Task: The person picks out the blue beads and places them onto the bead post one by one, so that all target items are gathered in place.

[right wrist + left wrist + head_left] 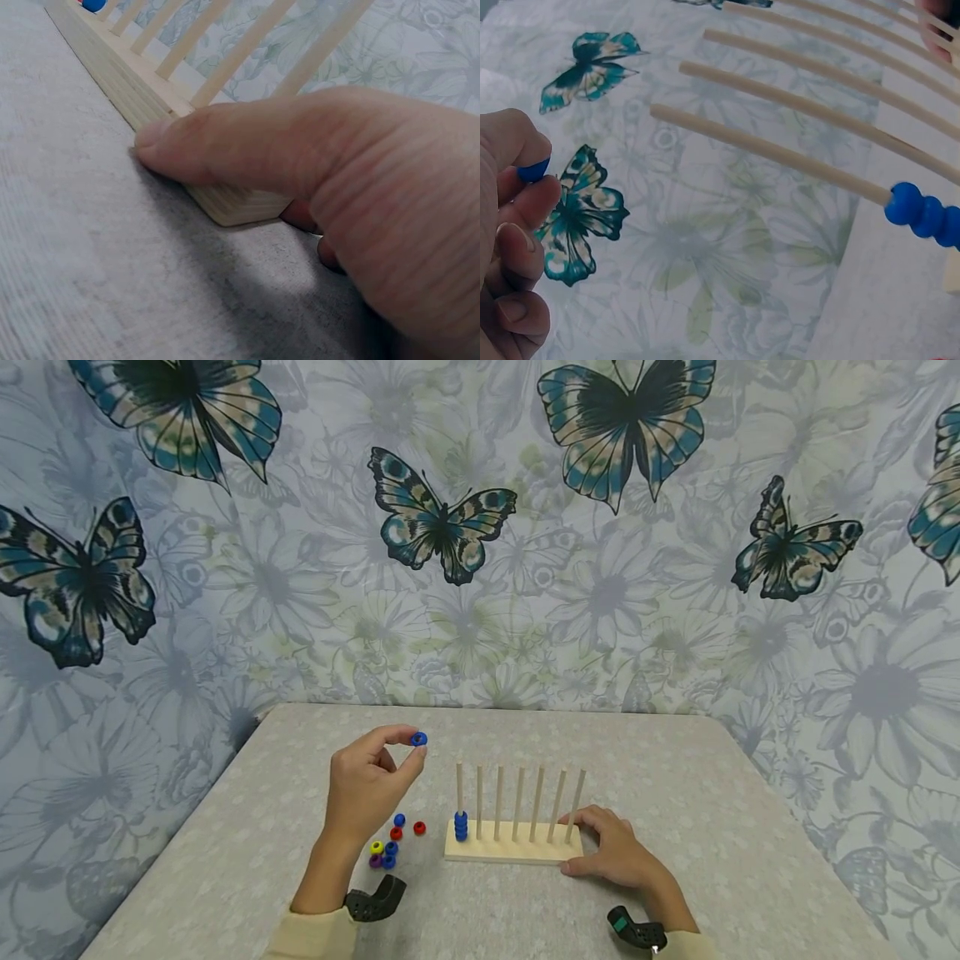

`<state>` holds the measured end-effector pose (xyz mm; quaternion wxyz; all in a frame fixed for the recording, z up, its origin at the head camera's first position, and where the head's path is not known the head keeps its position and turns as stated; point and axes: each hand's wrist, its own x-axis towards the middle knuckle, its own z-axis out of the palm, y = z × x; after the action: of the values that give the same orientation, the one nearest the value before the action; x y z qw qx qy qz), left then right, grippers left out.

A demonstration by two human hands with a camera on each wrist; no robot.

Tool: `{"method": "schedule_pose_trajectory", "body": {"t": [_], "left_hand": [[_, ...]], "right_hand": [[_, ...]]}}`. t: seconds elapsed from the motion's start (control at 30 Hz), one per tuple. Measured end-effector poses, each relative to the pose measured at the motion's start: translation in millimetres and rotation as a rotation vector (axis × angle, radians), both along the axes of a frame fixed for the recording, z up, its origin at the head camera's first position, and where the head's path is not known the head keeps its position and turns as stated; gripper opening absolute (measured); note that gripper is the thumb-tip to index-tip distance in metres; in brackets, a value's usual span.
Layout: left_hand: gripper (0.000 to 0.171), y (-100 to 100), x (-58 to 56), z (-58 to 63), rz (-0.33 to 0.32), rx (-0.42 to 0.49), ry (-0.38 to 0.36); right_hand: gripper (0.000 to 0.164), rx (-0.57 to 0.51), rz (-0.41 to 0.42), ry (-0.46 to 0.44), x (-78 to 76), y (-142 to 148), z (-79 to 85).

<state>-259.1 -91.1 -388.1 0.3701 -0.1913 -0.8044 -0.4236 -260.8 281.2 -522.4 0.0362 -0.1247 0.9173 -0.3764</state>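
Note:
My left hand [369, 789] pinches a blue bead [419, 739] between thumb and index finger, raised to the left of the pegs and level with or above their tops. In the left wrist view only a sliver of that bead [534, 171] shows between the fingertips. A wooden peg stand [510, 852] with a row of several upright pegs sits on the table. Blue beads [461, 827] are stacked at the foot of its leftmost peg. My right hand [617, 852] grips the right end of the stand's base, thumb along the front edge, fingers behind.
Left of the stand lie loose beads: two red [419, 828], several blue [399, 819], one yellow [377, 847] and one purple [376, 861]. They rest on a pale patterned table [525, 910]. A butterfly-print wall covering [480, 643] rises behind the table's far edge.

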Motion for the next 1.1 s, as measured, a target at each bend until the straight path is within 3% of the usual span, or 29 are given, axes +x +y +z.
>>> {"method": "schedule_pose_trajectory", "body": {"t": [0.37, 0.83, 1.1], "left_hand": [[0.020, 9, -2.0, 9.1, -0.108, 0.076, -0.012], [0.019, 15, -2.1, 3.4, -0.166, 0.006, -0.152], [0.017, 16, -4.1, 1.6, -0.174, -0.020, -0.179]], "right_hand": [[0.055, -0.006, 0.015, 0.004, -1.4, -1, -0.5], [0.056, -0.011, 0.001, -0.023, 3.1, -1, -0.3], [0.056, 0.000, -0.003, -0.024, 3.2, -2, 3.1]]}}
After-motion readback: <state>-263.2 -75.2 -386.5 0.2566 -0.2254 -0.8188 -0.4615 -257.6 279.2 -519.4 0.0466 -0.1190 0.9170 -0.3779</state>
